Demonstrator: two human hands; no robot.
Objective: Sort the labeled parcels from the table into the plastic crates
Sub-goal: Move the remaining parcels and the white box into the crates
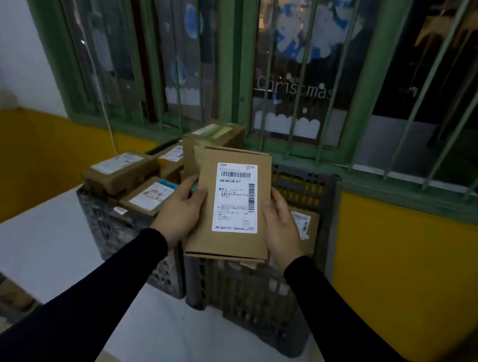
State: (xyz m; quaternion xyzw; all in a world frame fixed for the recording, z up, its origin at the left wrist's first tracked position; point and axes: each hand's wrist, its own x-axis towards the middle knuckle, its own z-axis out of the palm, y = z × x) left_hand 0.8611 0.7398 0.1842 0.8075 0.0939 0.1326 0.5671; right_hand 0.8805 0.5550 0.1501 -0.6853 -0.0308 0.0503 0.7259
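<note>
A flat brown cardboard parcel (226,244) with a white barcode label facing me is held up between both hands, above the two dark plastic crates. My left hand (180,213) grips its left edge, thumb on the front. My right hand (281,226) grips its right edge. The left crate (103,225) is heaped with several labeled cardboard boxes (120,173). The right crate (251,300) holds at least one labeled box (305,223); most of its inside is hidden behind the held parcel.
Both crates stand on a white table (48,243) against a yellow and white wall. A barred green-framed window (302,69) is right behind them. A cardboard box (5,292) sits on the floor at lower left.
</note>
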